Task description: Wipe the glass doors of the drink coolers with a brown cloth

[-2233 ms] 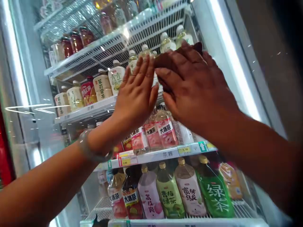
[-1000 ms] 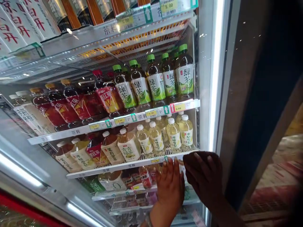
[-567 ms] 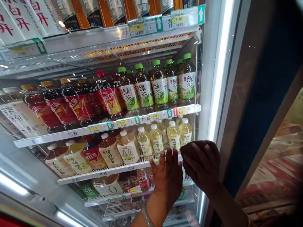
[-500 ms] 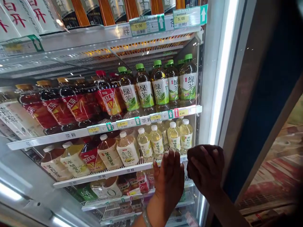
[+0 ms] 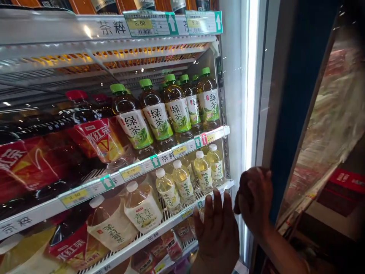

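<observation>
My left hand (image 5: 218,232) is raised with its fingers stretched upward, in front of the lower shelves of a lit drinks cooler. It holds nothing; I cannot tell whether it touches the glass. Just above its fingertips stand small clear bottles of pale yellow drink (image 5: 203,173) with white caps. To its right, my right hand (image 5: 255,199) has curled fingers beside the dark blue door frame (image 5: 296,99). What those fingers close on, if anything, is hidden. Higher up, green-capped tea bottles (image 5: 179,114) line the middle shelf.
Red-labelled tea bottles (image 5: 98,139) fill the middle shelf's left part. Large white-capped bottles (image 5: 142,209) stand below. Price tags (image 5: 142,23) run along the shelf edges. A bright light strip (image 5: 249,83) borders the cooler's right side. Blurred red goods (image 5: 346,180) lie beyond the frame.
The view has moved closer to the shelves, and the bottles appear larger and farther left. My left hand sits lower and further right in view, and my right hand's fingers look more curled.
</observation>
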A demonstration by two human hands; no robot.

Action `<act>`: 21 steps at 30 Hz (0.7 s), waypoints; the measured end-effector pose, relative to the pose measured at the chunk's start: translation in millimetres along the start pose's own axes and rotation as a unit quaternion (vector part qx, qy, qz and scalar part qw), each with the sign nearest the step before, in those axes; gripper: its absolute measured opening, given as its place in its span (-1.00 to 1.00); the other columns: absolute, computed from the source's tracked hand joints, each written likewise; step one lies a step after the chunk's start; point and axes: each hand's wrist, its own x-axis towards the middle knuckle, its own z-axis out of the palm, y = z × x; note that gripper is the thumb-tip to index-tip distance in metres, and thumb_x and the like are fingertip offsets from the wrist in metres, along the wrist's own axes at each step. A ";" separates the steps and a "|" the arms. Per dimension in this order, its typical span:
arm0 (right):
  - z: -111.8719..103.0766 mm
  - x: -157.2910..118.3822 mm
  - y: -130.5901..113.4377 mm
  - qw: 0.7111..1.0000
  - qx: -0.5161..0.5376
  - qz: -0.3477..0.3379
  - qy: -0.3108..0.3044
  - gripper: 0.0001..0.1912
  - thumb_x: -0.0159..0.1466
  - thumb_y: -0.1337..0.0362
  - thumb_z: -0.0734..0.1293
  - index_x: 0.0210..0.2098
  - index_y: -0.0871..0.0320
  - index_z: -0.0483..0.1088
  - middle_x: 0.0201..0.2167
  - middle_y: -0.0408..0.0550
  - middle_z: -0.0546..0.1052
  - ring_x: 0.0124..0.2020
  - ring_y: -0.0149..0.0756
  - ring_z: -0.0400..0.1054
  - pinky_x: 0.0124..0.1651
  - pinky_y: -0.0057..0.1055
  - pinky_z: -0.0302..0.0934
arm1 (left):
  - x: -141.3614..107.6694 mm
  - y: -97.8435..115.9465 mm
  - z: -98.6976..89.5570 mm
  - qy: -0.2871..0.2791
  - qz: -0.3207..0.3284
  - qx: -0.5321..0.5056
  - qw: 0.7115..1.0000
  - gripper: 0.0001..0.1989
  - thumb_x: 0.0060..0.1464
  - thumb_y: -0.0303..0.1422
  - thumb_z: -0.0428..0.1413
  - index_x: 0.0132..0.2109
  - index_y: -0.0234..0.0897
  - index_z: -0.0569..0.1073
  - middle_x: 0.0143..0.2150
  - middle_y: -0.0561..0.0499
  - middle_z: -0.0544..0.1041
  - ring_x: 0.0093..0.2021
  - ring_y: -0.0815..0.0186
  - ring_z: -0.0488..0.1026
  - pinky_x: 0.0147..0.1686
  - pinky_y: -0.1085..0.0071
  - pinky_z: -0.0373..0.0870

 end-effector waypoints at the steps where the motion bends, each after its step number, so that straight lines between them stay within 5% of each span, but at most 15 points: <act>1: 0.3 -5.8 -6.9 1.000 0.000 0.010 -0.008 -0.36 0.30 0.42 0.35 0.35 0.02 0.27 0.52 0.12 0.13 0.56 0.20 -0.11 0.45 0.44 -0.01 | -0.1 0.4 1.2 0.006 0.000 0.003 1.000 -0.54 0.31 -0.46 0.06 0.31 -0.33 0.47 0.51 -0.11 0.22 0.59 0.12 -0.07 0.58 -0.01 -0.36; 5: -0.2 20.1 -28.0 0.995 0.067 -0.057 -0.043 -0.62 0.32 0.41 0.36 0.09 -0.03 0.48 0.48 -0.07 0.25 0.56 0.01 -0.05 0.54 0.21 -0.05 | 1.1 1.4 1.8 0.024 -0.015 -0.010 1.000 -0.46 0.35 -0.49 -0.04 0.43 -0.37 0.30 0.50 -0.10 0.23 0.58 0.20 -0.04 0.59 0.07 -0.32; 10: -2.6 76.6 6.5 0.985 0.099 -0.143 -0.014 -0.69 0.25 0.35 0.48 -0.03 -0.07 0.51 0.41 -0.17 0.35 0.50 -0.07 0.09 0.51 0.10 0.03 | 7.1 7.0 -6.1 -0.020 -0.036 0.019 0.999 -0.36 0.33 -0.55 -0.03 0.51 -0.39 0.12 0.43 -0.10 0.36 0.59 0.28 -0.09 0.59 0.10 -0.39; 13: -2.5 54.4 20.3 0.994 0.082 -0.073 0.002 -0.64 0.24 0.39 0.46 0.02 0.03 0.48 0.45 -0.03 0.28 0.49 0.07 0.11 0.47 0.22 0.04 | 10.3 13.0 -7.1 -0.032 -0.056 0.040 0.997 -0.36 0.34 -0.54 -0.04 0.51 -0.37 0.11 0.43 -0.10 0.35 0.59 0.24 -0.08 0.59 0.04 -0.38; 16: -3.7 22.6 5.2 0.996 0.089 -0.012 -0.018 -0.68 0.28 0.35 0.43 0.03 0.07 0.47 0.49 0.02 0.20 0.54 0.14 -0.02 0.49 0.26 -0.05 | 13.5 17.1 -5.9 -0.032 -0.054 0.056 0.996 -0.35 0.33 -0.53 -0.04 0.51 -0.36 0.10 0.49 -0.07 0.23 0.60 0.22 -0.10 0.59 0.05 -0.36; 21: -3.9 48.0 0.2 0.981 0.130 -0.140 -0.044 -0.69 0.30 0.28 0.45 0.04 -0.08 0.54 0.30 -0.12 0.47 0.48 -0.01 0.13 0.50 0.11 0.04 | 23.2 17.5 -3.7 -0.016 -0.064 0.084 0.994 -0.28 0.29 -0.57 -0.02 0.54 -0.40 0.00 0.53 -0.10 0.07 0.60 0.20 -0.17 0.58 0.00 -0.33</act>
